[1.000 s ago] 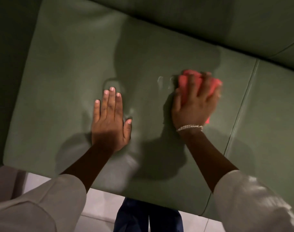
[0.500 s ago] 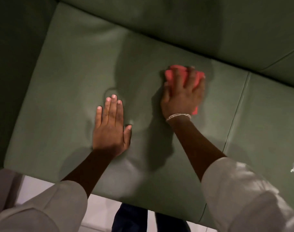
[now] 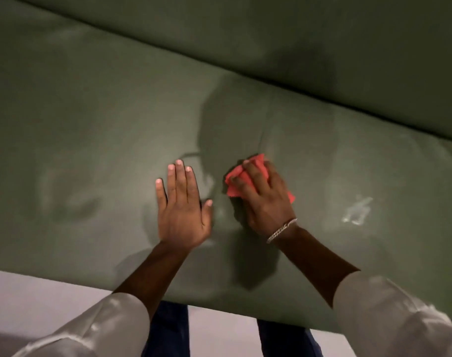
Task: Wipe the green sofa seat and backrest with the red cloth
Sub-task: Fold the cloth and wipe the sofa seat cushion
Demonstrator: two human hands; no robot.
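Note:
The green sofa seat (image 3: 91,130) fills most of the head view, with the backrest (image 3: 322,47) running across the top. My right hand (image 3: 266,199) presses the bunched red cloth (image 3: 236,180) onto the seat near its middle; the cloth shows past my fingers on the left and a corner pokes out on the right. My left hand (image 3: 181,207) lies flat on the seat just left of the cloth, fingers together, holding nothing. A pale wet smear (image 3: 357,211) sits on the seat to the right of my right hand.
The seat's front edge (image 3: 219,302) runs across the lower part of the view, with pale floor (image 3: 39,300) below it. My legs in dark trousers (image 3: 168,331) stand against that edge. A seam (image 3: 265,124) in the seat runs back from the cloth.
My right hand has drawn the red cloth back toward me and to the left, closer to my left hand. The view has shifted right along the sofa, bringing the wet smear into sight.

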